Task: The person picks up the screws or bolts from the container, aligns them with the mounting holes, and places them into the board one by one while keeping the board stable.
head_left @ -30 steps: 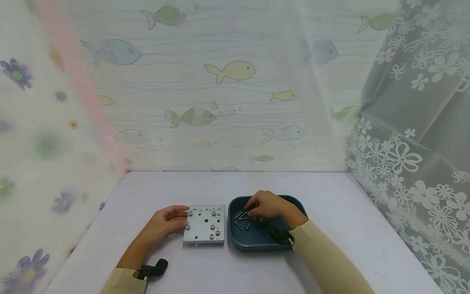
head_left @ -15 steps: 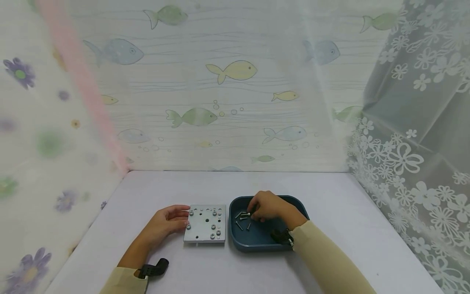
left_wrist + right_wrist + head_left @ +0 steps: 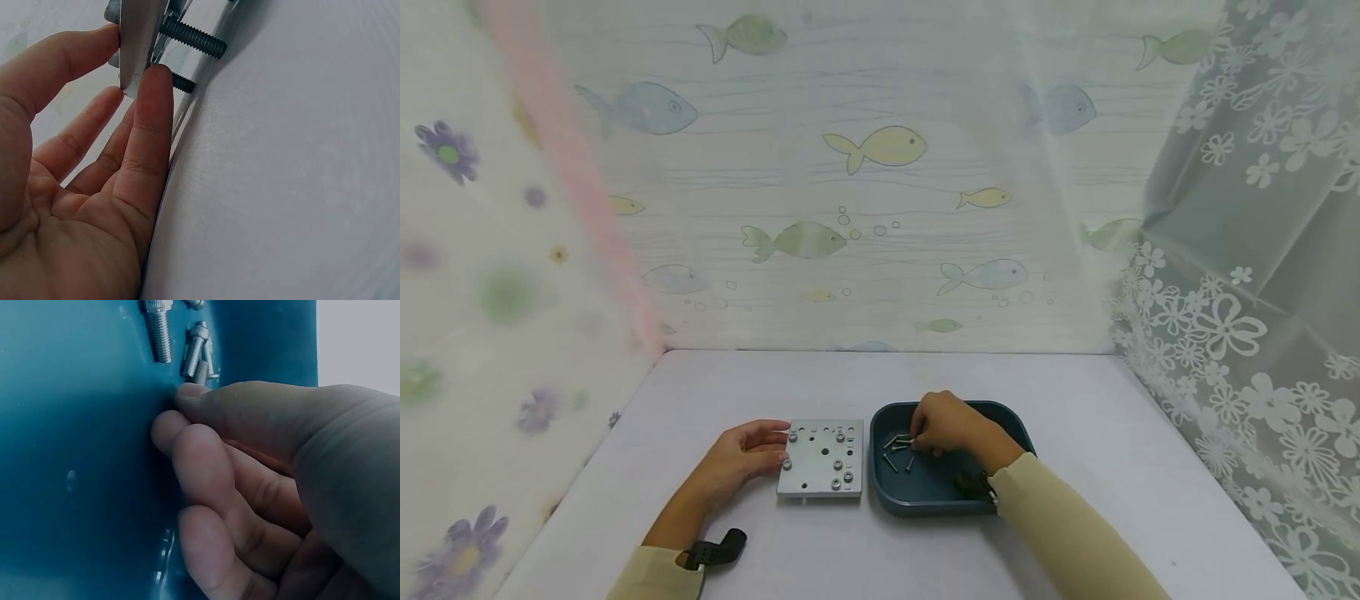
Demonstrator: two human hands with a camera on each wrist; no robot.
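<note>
Left hand (image 3: 747, 454): clamped on the plate (image 3: 814, 458) at its near-palm edge. Thumb against the screw-head side, one fingertip across on the thread side, other fingers spread by the rim. Plate lies directly right of this grip, on the table (image 3: 805, 550).

Fitted screws (image 3: 837, 465) stand in the plate, heads up; one head sits just beside the left thumb, the others lie farther right of the grip. Bare holes between them. Left wrist view: dark threads jut from the underside, just past the fingertips.

Right hand (image 3: 946, 423): down inside the tray (image 3: 917, 490), fingers curled, thumb tip and forefinger tip close together. A screw end runs up to the thumb tip; cannot tell whether it is pinched or only touched, the contact being hidden.

Loose screws (image 3: 891, 462) scattered on the tray floor, left of the right grip and just off its fingertips, lying at mixed angles. Tray sits right of the plate, narrow gap between.

Behind the left grip, a black wrist camera (image 3: 718, 549) and a beige sleeve (image 3: 658, 575). Beyond both hands, a fish-print curtain (image 3: 880, 292); off to the right hand's outer side, a lace curtain (image 3: 1240, 392).
</note>
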